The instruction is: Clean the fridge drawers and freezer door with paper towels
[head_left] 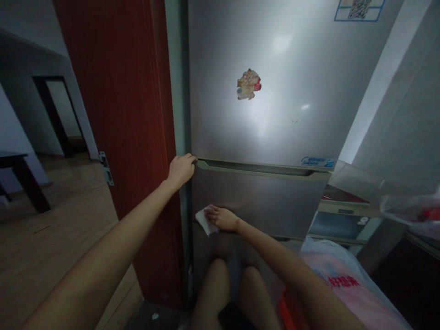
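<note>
A grey steel fridge (275, 105) stands right in front of me, with a worn sticker (249, 84) on its upper door. My left hand (180, 168) is closed around the left end of the middle drawer's top edge (254, 166). My right hand (223, 217) presses a white cloth (205, 222) flat against the lower left of that drawer's front (268, 201). My knees (233, 288) are bent just below it.
A dark red door (130, 137) stands edge-on at the fridge's left side, with wooden floor (51, 229) and a dark table leg (27, 183) beyond. Plastic bags (343, 284) lie at my right, by a low shelf (343, 220) and a white wall (405, 114).
</note>
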`<state>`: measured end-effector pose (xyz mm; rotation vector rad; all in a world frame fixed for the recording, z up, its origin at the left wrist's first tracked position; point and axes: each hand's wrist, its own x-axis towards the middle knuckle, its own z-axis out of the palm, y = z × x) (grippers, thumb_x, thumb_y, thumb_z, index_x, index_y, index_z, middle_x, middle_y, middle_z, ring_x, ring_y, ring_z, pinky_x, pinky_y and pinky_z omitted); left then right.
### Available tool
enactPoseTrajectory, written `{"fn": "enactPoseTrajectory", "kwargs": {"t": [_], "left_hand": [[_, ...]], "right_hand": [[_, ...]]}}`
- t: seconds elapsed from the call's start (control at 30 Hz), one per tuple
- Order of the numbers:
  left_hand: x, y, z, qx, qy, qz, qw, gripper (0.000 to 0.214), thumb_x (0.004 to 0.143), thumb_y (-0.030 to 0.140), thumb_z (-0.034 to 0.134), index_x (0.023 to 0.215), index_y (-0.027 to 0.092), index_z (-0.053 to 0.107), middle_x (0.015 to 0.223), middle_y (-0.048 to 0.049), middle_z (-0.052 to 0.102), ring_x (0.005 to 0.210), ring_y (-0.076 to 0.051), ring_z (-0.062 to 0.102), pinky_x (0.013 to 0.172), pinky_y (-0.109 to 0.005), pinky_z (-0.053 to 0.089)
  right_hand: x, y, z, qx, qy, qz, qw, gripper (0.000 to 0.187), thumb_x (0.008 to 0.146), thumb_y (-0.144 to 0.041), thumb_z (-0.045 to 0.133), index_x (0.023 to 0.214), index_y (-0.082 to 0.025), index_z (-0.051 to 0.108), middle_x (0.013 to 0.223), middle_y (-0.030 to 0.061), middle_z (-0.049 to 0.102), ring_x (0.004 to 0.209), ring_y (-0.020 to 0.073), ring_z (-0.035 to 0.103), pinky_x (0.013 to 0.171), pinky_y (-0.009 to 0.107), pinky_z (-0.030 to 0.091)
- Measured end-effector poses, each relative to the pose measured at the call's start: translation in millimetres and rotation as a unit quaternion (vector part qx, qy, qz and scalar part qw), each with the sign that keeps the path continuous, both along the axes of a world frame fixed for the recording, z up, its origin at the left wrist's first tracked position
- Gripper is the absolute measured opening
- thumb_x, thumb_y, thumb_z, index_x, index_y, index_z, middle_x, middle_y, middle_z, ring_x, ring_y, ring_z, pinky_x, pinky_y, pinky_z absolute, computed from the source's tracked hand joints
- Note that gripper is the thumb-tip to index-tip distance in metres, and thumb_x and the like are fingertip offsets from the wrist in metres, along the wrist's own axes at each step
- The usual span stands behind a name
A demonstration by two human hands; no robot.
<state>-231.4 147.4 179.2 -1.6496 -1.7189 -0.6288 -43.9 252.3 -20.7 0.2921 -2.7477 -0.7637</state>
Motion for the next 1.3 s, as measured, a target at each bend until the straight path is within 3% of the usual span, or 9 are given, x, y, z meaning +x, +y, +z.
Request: {"fn": "enactPoseTrajectory", "kwargs": {"t": [0.2, 0.33, 0.43, 0.53, 0.7, 0.83, 0.93, 1.17, 1.3], "left_hand": [[-0.2, 0.7, -0.8, 0.004, 0.004, 0.009, 1.000, 0.035, 0.083, 0.012, 0.038, 0.102, 0.019, 0.067, 0.105, -0.0074, 0.069, 0.093, -0.026, 0.063, 0.084, -0.040, 0.045], [1.9, -0.9, -0.6, 0.006, 0.002, 0.011, 1.000, 0.037, 0.084, 0.011, 0.035, 0.102, 0.020, 0.066, 0.105, -0.0073, 0.069, 0.092, -0.026, 0.064, 0.082, -0.040, 0.045], [3.1, -1.1, -0.4, 0.010, 0.002, 0.008, 1.000, 0.038, 0.083, 0.010, 0.036, 0.103, 0.019, 0.066, 0.105, -0.0074, 0.069, 0.093, -0.026, 0.064, 0.082, -0.040, 0.045], [2.6, 0.4, -1.0, 0.005, 0.000, 0.005, 1.000, 0.038, 0.083, 0.009, 0.036, 0.103, 0.019, 0.066, 0.106, -0.0082, 0.069, 0.094, -0.027, 0.063, 0.080, -0.040, 0.045], [1.7, 2.4, -4.4, 0.009, 0.004, 0.007, 1.000, 0.038, 0.085, 0.008, 0.033, 0.102, 0.018, 0.065, 0.106, -0.0092, 0.068, 0.096, -0.026, 0.063, 0.077, -0.039, 0.044], [4.9, 0.2, -8.0, 0.013, 0.007, 0.006, 1.000, 0.039, 0.085, 0.008, 0.033, 0.106, 0.017, 0.064, 0.107, -0.0094, 0.068, 0.097, -0.026, 0.062, 0.078, -0.039, 0.044], [8.2, -1.7, -10.2, 0.014, 0.004, 0.004, 1.000, 0.040, 0.084, 0.008, 0.033, 0.109, 0.017, 0.063, 0.108, -0.0110, 0.068, 0.096, -0.027, 0.062, 0.079, -0.040, 0.043], [10.9, -1.8, -14.4, 0.020, 0.003, 0.000, 1.000, 0.042, 0.084, 0.006, 0.032, 0.113, 0.016, 0.061, 0.113, -0.0121, 0.066, 0.103, -0.027, 0.059, 0.087, -0.041, 0.041], [10.7, -1.1, -14.7, 0.025, 0.001, 0.001, 1.000, 0.041, 0.085, 0.008, 0.032, 0.112, 0.015, 0.062, 0.111, -0.0131, 0.067, 0.101, -0.028, 0.060, 0.086, -0.042, 0.041]], "right_hand": [[6.4, 14.5, 113.3, 0.013, 0.109, -0.041, 0.993, 0.029, 0.094, -0.017, 0.042, 0.115, -0.010, 0.061, 0.136, 0.0110, 0.050, 0.140, 0.0233, 0.025, 0.116, 0.050, 0.023], [12.7, 11.1, 144.7, 0.003, 0.175, -0.075, 0.982, 0.029, 0.095, -0.015, 0.039, 0.114, -0.010, 0.061, 0.136, 0.0125, 0.049, 0.140, 0.0231, 0.023, 0.117, 0.053, 0.019], [11.8, 5.3, 121.7, 0.005, 0.165, -0.076, 0.983, 0.028, 0.094, -0.016, 0.042, 0.113, -0.009, 0.062, 0.135, 0.0117, 0.051, 0.138, 0.0254, 0.029, 0.116, 0.052, 0.023], [7.9, 0.1, 72.7, 0.001, 0.138, -0.063, 0.988, 0.027, 0.093, -0.018, 0.046, 0.113, -0.012, 0.063, 0.134, 0.0098, 0.052, 0.135, 0.0242, 0.035, 0.113, 0.050, 0.030], [9.2, -7.2, -7.6, -0.051, 0.042, -0.031, 0.997, 0.028, 0.092, -0.017, 0.048, 0.113, -0.009, 0.064, 0.132, 0.0128, 0.054, 0.136, 0.0239, 0.032, 0.115, 0.050, 0.026], [19.2, -6.3, -23.6, -0.037, 0.010, -0.017, 0.999, 0.024, 0.091, -0.018, 0.050, 0.106, -0.013, 0.068, 0.124, 0.0079, 0.061, 0.131, 0.0206, 0.041, 0.114, 0.044, 0.030], [25.6, 1.4, 1.7, -0.028, 0.008, -0.018, 0.999, 0.025, 0.092, -0.019, 0.048, 0.107, -0.012, 0.067, 0.129, 0.0082, 0.058, 0.132, 0.0229, 0.040, 0.115, 0.045, 0.028], [36.8, 16.0, 119.5, 0.001, 0.140, -0.044, 0.989, 0.027, 0.094, -0.015, 0.044, 0.114, -0.013, 0.062, 0.136, 0.0099, 0.051, 0.137, 0.0226, 0.030, 0.114, 0.053, 0.027], [44.2, 15.6, 144.6, -0.018, 0.223, -0.065, 0.972, 0.031, 0.095, -0.015, 0.041, 0.121, -0.016, 0.058, 0.137, 0.0076, 0.049, 0.140, 0.0215, 0.025, 0.115, 0.055, 0.023]]}}
